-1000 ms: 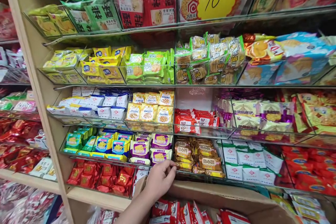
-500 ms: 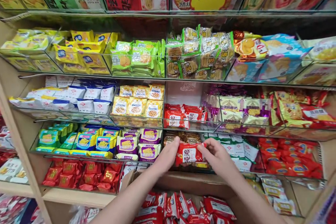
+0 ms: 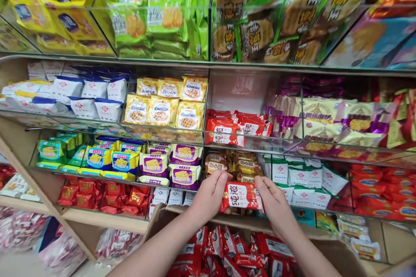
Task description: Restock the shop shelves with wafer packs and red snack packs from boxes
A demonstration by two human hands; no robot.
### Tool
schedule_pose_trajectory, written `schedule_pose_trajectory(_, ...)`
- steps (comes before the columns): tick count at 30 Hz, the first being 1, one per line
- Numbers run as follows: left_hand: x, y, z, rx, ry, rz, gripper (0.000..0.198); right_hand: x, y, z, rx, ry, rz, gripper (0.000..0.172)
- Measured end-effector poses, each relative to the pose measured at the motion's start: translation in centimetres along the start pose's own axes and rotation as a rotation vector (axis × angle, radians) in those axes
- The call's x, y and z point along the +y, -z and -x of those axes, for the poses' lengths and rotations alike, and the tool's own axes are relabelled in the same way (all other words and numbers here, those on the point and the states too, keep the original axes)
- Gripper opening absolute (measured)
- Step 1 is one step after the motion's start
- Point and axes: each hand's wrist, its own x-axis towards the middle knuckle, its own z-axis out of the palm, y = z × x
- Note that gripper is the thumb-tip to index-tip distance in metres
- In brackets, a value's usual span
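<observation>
Between my two hands is a red and white snack packet [image 3: 242, 196], held level above a cardboard box [image 3: 261, 221]. My left hand [image 3: 210, 194] pinches its left end with the thumb on top. At the other end my right hand [image 3: 272, 201] grips the packet's right edge. Inside the box lie many red snack packets [image 3: 250, 261] of similar look. Just beyond and above my hands, a shelf compartment holds a low stack of matching red packets [image 3: 225, 132]. Brown-wrapped snacks [image 3: 216, 161] sit right behind the held packet, partly hidden by it.
Glass dividers and shelf lips [image 3: 162, 136] run across in front of me. Yellow cookie packets [image 3: 163, 109] stand left of the red stack, purple and cream packets [image 3: 325, 114] to its right. Purple biscuit packets [image 3: 185, 176] and green-white packets [image 3: 303, 179] flank my hands.
The view has come closer and tipped lower, so the top shelf has left the picture. My right hand now closes more fully around the packet's right end, and the packet's printed face shows more.
</observation>
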Motion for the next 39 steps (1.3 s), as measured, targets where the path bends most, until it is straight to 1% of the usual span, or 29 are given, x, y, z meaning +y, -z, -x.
schedule_pose_trajectory(4,0.3,0.0,0.5,0.007,0.014,-0.072,0.040,-0.3,0.3,0.6,0.031,0.009,0.171,0.043)
schedule_pose_trajectory(6,0.3,0.0,0.6,0.018,0.018,-0.131,0.041,-0.1,0.6,0.8,0.060,0.053,0.259,0.042)
schedule_pose_trajectory(8,0.4,0.0,0.6,0.069,0.001,-0.212,0.040,0.2,0.8,0.9,0.091,0.107,0.309,0.042)
schedule_pose_trajectory(10,0.4,-0.1,0.6,0.146,-0.064,-0.267,0.036,0.3,0.9,1.0,0.089,0.135,0.249,0.041)
schedule_pose_trajectory(12,0.5,-0.2,0.6,0.187,-0.127,-0.250,0.034,0.2,0.7,1.2,0.059,0.112,0.071,0.039)
schedule_pose_trajectory(14,0.5,-0.3,0.7,0.160,-0.116,-0.190,0.035,0.0,0.5,1.4,0.018,0.062,-0.144,0.038)
schedule_pose_trajectory(16,0.5,-0.2,0.8,0.128,-0.085,-0.154,0.036,-0.2,0.3,1.5,-0.020,0.005,-0.277,0.038)
schedule_pose_trajectory(18,0.5,-0.2,0.9,0.136,-0.118,-0.165,0.034,-0.1,0.2,1.4,-0.033,-0.034,-0.272,0.037)
schedule_pose_trajectory(19,0.5,-0.1,0.9,0.146,-0.149,-0.181,0.032,0.0,0.2,1.3,-0.025,-0.021,-0.238,0.035)
schedule_pose_trajectory(21,0.5,0.0,1.0,0.155,-0.201,-0.218,0.030,0.3,0.3,1.1,0.005,0.074,-0.146,0.030)
schedule_pose_trajectory(23,0.5,0.1,1.0,0.153,-0.227,-0.254,0.029,0.4,0.7,1.2,0.041,0.232,-0.032,0.027)
schedule_pose_trajectory(24,0.6,0.1,1.0,0.155,-0.241,-0.271,0.029,0.4,0.9,1.3,0.035,0.325,0.059,0.028)
schedule_pose_trajectory(26,0.6,0.2,1.1,0.157,-0.265,-0.291,0.029,0.0,1.5,1.6,-0.035,0.528,0.326,0.035)
schedule_pose_trajectory(28,0.7,0.3,1.2,0.146,-0.278,-0.281,0.029,-0.8,2.0,2.0,-0.143,0.713,0.611,0.042)
schedule_pose_trajectory(29,0.7,0.4,1.2,0.139,-0.283,-0.270,0.029,-1.2,2.1,2.2,-0.189,0.766,0.721,0.044)
schedule_pose_trajectory(30,0.8,0.5,1.2,0.132,-0.288,-0.263,0.029,-1.6,2.1,2.3,-0.218,0.789,0.798,0.043)
schedule_pose_trajectory(34,1.0,0.7,1.6,0.105,-0.329,-0.263,0.030,-3.1,1.9,2.6,-0.288,0.829,0.964,0.040)
schedule_pose_trajectory(35,1.0,0.7,1.7,0.106,-0.338,-0.255,0.030,-3.4,2.1,2.7,-0.306,0.873,1.008,0.040)
schedule_pose_trajectory(37,1.1,0.7,2.0,0.113,-0.316,-0.205,0.032,-4.2,2.9,3.0,-0.304,1.014,1.114,0.041)
schedule_pose_trajectory(38,1.1,0.7,2.1,0.109,-0.282,-0.168,0.034,-4.9,3.5,3.1,-0.273,1.097,1.172,0.043)
schedule_pose_trajectory(39,1.1,0.7,2.2,0.099,-0.238,-0.128,0.036,-5.7,4.3,3.2,-0.210,1.182,1.229,0.045)
